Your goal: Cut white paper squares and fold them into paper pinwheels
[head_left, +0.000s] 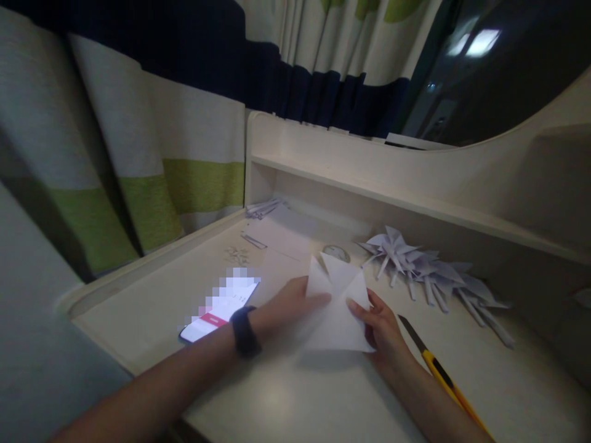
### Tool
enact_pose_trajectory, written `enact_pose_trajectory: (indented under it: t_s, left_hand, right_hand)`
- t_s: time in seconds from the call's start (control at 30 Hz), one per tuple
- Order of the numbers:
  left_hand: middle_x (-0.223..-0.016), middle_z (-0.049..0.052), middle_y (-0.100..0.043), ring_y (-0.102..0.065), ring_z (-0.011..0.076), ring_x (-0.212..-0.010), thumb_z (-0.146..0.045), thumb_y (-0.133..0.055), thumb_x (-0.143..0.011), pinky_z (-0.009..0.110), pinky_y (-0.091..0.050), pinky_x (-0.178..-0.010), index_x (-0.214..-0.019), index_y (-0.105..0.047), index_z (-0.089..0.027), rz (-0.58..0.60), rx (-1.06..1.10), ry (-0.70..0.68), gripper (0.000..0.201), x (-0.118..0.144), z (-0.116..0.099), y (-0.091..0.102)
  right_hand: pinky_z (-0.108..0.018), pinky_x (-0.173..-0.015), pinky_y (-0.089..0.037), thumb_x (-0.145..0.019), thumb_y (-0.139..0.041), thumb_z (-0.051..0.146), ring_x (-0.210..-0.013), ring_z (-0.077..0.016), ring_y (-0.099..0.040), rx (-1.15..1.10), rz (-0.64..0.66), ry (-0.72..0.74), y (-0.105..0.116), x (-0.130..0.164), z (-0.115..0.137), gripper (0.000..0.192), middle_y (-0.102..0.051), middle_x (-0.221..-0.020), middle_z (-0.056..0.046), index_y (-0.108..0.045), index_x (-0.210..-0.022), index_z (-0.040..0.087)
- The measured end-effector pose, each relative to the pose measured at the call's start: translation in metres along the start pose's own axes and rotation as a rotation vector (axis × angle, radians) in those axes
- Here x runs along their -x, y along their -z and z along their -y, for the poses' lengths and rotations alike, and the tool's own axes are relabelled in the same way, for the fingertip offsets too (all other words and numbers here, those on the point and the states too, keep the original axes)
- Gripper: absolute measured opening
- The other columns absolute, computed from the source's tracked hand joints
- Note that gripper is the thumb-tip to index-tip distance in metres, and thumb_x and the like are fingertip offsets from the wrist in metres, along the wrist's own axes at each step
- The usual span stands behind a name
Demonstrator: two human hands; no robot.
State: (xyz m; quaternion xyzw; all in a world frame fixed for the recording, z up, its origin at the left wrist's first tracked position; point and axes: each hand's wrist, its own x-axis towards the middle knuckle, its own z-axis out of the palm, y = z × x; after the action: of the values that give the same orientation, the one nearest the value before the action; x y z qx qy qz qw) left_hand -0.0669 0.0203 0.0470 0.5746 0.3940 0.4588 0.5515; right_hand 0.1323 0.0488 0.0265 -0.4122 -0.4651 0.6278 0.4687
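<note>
A white square of paper [339, 326] is held a little above the desk, with slits running inward from its corners. My left hand [295, 301] grips its left edge, thumb lying on the front and the other fingers hidden behind. On the right side, my right hand [381, 323] pinches the sheet between its thumb in front and fingers behind. A yellow utility knife [438, 372] with its blade out lies just right of my right hand. Beyond the paper sits a roll of clear tape [337, 252], partly covered by the sheet.
Several finished paper pinwheels [415, 264] lie in a row at the back right. A lit phone [221, 311] rests by my left forearm. Paper sheets [281, 231], rolled paper sticks [263, 209] and a small pile of pins [236, 254] are at the back left. A shelf [369, 191] runs along the back.
</note>
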Motion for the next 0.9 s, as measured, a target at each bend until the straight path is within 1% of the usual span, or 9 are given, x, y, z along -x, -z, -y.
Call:
enact_pose_trajectory:
  t_s: [0.1,0.2,0.27,0.33,0.43,0.6,0.7,0.8,0.9]
  left_hand:
    - [-0.111,0.013,-0.065,-0.065,0.0221,-0.086,-0.040,-0.062,-0.079,0.032,-0.051,-0.069,-0.109,-0.060,-0.016,-0.203,-0.424,-0.085,0.039,0.015,-0.016,0.048]
    - [-0.091,0.008,-0.070,-0.064,0.0209,-0.082,-0.031,-0.053,-0.085,0.031,-0.046,-0.072,-0.093,-0.065,-0.017,-0.306,-1.045,-0.145,0.020,0.033,-0.024,0.110]
    - [-0.084,0.007,-0.069,-0.062,0.0213,-0.077,-0.024,-0.050,-0.087,0.032,-0.043,-0.070,-0.085,-0.067,-0.017,-0.268,-1.398,-0.109,0.019,0.040,-0.023,0.143]
    - [-0.088,0.008,-0.069,-0.060,0.0222,-0.082,-0.020,-0.049,-0.087,0.032,-0.041,-0.073,-0.086,-0.067,-0.017,-0.146,-1.585,-0.142,0.019,0.042,-0.019,0.162]
    - [-0.090,0.009,-0.067,-0.057,0.0217,-0.086,-0.012,-0.048,-0.087,0.031,-0.038,-0.076,-0.088,-0.067,-0.016,-0.013,-1.663,-0.196,0.020,0.035,-0.011,0.165]
    - [-0.081,0.009,-0.065,-0.054,0.0213,-0.080,-0.005,-0.052,-0.082,0.032,-0.036,-0.074,-0.072,-0.065,-0.014,0.045,-1.631,-0.206,0.018,0.015,-0.004,0.155]
    - [-0.076,0.008,-0.064,-0.054,0.0205,-0.076,-0.002,-0.055,-0.078,0.032,-0.037,-0.072,-0.068,-0.064,-0.013,0.037,-1.577,-0.187,0.018,0.010,-0.002,0.156]
    - [-0.075,0.008,-0.064,-0.056,0.0203,-0.076,-0.005,-0.056,-0.078,0.032,-0.039,-0.072,-0.068,-0.064,-0.012,-0.020,-1.493,-0.166,0.015,0.007,-0.006,0.158]
    - [-0.084,0.008,-0.068,-0.061,0.0194,-0.078,-0.019,-0.050,-0.087,0.030,-0.045,-0.072,-0.085,-0.066,-0.012,-0.109,-1.376,-0.155,0.017,0.003,-0.016,0.152]
  right_hand:
    - [-0.036,-0.067,-0.055,-0.058,-0.082,0.034,-0.074,-0.0238,-0.069,0.005,-0.023,0.036,0.004,-0.002,-0.010,0.064,-0.071,-0.095,-0.009,-0.052,-0.113,0.019]
    - [-0.036,-0.064,-0.054,-0.057,-0.082,0.038,-0.070,-0.0242,-0.069,0.122,-0.063,0.033,0.012,-0.007,-0.021,0.070,-0.072,-0.088,-0.008,-0.050,-0.115,0.019]
    - [-0.035,-0.062,-0.054,-0.056,-0.081,0.041,-0.069,-0.0251,-0.069,0.202,-0.077,0.040,0.014,-0.009,-0.026,0.073,-0.072,-0.086,-0.007,-0.048,-0.118,0.019]
    - [-0.035,-0.060,-0.054,-0.058,-0.079,0.043,-0.069,-0.0256,-0.069,0.245,-0.075,0.049,0.015,-0.009,-0.028,0.076,-0.072,-0.084,-0.007,-0.045,-0.121,0.020]
    - [-0.035,-0.058,-0.054,-0.060,-0.077,0.042,-0.068,-0.0256,-0.069,0.256,-0.064,0.064,0.014,-0.007,-0.029,0.079,-0.072,-0.084,-0.007,-0.040,-0.126,0.020]
    - [-0.035,-0.059,-0.053,-0.062,-0.074,0.039,-0.069,-0.0245,-0.068,0.303,-0.092,0.084,0.016,-0.005,-0.031,0.078,-0.071,-0.088,-0.007,-0.037,-0.128,0.020]
    - [-0.035,-0.063,-0.052,-0.066,-0.071,0.038,-0.072,-0.0241,-0.067,0.428,-0.098,0.114,0.020,-0.007,-0.033,0.073,-0.070,-0.089,-0.006,-0.038,-0.129,0.020]
    - [-0.036,-0.070,-0.050,-0.071,-0.065,0.040,-0.079,-0.0240,-0.066,0.695,-0.118,0.202,0.024,-0.007,-0.032,0.061,-0.069,-0.091,-0.006,-0.045,-0.126,0.021]
    - [-0.036,-0.075,-0.047,-0.075,-0.062,0.042,-0.085,-0.0245,-0.064,0.968,-0.083,0.283,0.027,-0.004,-0.022,0.050,-0.068,-0.095,-0.006,-0.054,-0.121,0.023]
